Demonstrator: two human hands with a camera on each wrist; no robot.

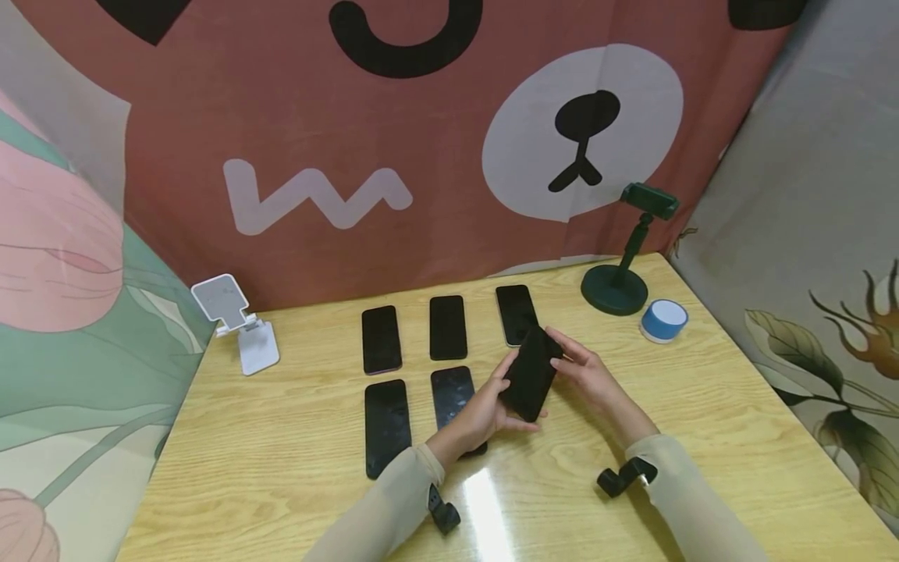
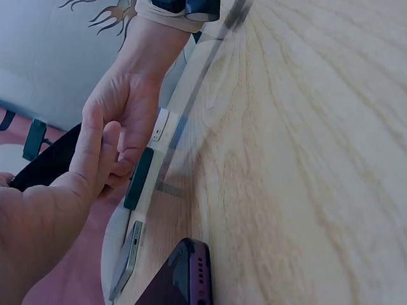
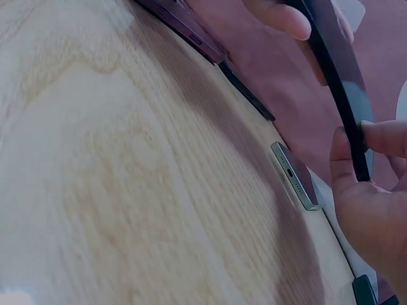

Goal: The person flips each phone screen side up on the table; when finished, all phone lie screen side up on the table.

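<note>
A black smartphone [image 1: 531, 375] is raised and tilted over the right half of the table, held between both hands. My left hand [image 1: 485, 410] grips its left and lower side, thumb on the near face. At the other side, my right hand [image 1: 588, 378] pinches the phone's edge; in the right wrist view the thumb and fingers of the right hand [image 3: 375, 216] take one end of the slim phone [image 3: 337, 89]. Just behind lies another dark phone [image 1: 516, 311], partly covered by the held one. The left forearm and hand overlap a phone [image 1: 452, 390] lying on the table.
Two phones, one left [image 1: 381, 339] and one middle [image 1: 448, 328], lie in the back row; another phone [image 1: 388, 425] lies front left. A white folding stand [image 1: 258, 346] is at the left, a dark green phone holder [image 1: 614, 289] and a blue-and-white round object [image 1: 663, 321] back right.
</note>
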